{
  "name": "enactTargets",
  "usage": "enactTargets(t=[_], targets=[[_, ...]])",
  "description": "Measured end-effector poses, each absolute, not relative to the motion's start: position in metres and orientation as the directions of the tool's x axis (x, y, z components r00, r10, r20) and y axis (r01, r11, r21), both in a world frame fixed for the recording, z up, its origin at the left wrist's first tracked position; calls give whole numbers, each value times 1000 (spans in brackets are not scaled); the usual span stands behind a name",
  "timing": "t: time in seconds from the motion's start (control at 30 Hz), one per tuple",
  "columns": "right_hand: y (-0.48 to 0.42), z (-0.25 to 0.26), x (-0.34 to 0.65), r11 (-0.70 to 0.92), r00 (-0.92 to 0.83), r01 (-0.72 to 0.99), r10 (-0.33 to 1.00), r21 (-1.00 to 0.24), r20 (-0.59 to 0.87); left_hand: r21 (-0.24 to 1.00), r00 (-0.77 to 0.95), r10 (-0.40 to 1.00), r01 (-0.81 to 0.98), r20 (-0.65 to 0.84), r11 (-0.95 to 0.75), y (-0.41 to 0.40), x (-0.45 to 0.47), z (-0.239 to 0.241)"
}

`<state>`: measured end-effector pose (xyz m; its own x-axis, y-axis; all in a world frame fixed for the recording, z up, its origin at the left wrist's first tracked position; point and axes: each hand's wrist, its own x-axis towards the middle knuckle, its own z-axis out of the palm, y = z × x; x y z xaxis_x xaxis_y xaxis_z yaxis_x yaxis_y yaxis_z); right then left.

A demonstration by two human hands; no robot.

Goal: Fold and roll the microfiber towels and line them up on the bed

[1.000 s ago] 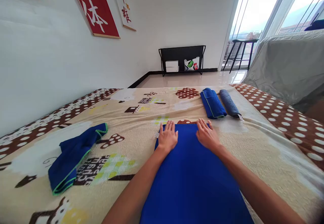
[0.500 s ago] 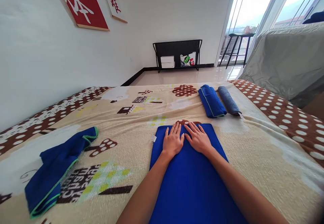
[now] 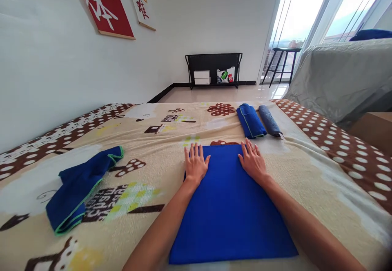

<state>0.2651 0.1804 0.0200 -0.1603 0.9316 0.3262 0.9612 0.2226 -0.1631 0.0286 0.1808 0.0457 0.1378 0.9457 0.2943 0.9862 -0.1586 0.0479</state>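
Observation:
A blue towel point(image 3: 232, 209) lies flat in front of me on the patterned blanket point(image 3: 147, 173). My left hand point(image 3: 196, 164) rests palm down on its far left corner, fingers stretched past the edge. At the far right corner my right hand point(image 3: 252, 161) lies flat too, fingers spread. Neither hand grips anything. Beyond my right hand are a rolled blue towel point(image 3: 250, 121) with green stitching and a rolled grey towel point(image 3: 270, 121) with a white tag. Off to the left, a crumpled dark blue towel point(image 3: 84, 185) with green edging lies loose.
The blanket's brown dotted border point(image 3: 339, 140) runs along the right. Past the bed stand a black rack point(image 3: 214, 61) holding white boxes, a dark stool point(image 3: 283, 58) by the window and a covered piece of furniture point(image 3: 339, 71). A cardboard box point(image 3: 375, 130) sits at the right.
My hands have slid apart from the towel's far middle to its two far corners. The view has shifted, and the towel's near edge now shows.

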Motion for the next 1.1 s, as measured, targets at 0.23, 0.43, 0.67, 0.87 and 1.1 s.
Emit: enactTargets(t=[0.23, 0.43, 0.67, 0.87, 1.1], targets=[[31, -5, 232, 455, -390, 882, 851, -124, 352, 27, 563, 793, 811, 234, -584, 32, 47, 34], [-21, -1, 284, 491, -425, 863, 832, -119, 356, -146, 518, 774, 852, 363, -502, -18, -21, 27], [-44, 12, 333, 693, -639, 721, 668, -5, 381, -206, 761, 539, 629, 362, -750, -36, -89, 33], [-62, -4, 360, 671, -580, 739, 679, -61, 450, -21, 683, 555, 639, 475, -769, -42, -115, 16], [-63, -15, 362, 619, -446, 767, 704, -170, 552, 292, 377, 762, 762, 526, -578, -49, -107, 23]])
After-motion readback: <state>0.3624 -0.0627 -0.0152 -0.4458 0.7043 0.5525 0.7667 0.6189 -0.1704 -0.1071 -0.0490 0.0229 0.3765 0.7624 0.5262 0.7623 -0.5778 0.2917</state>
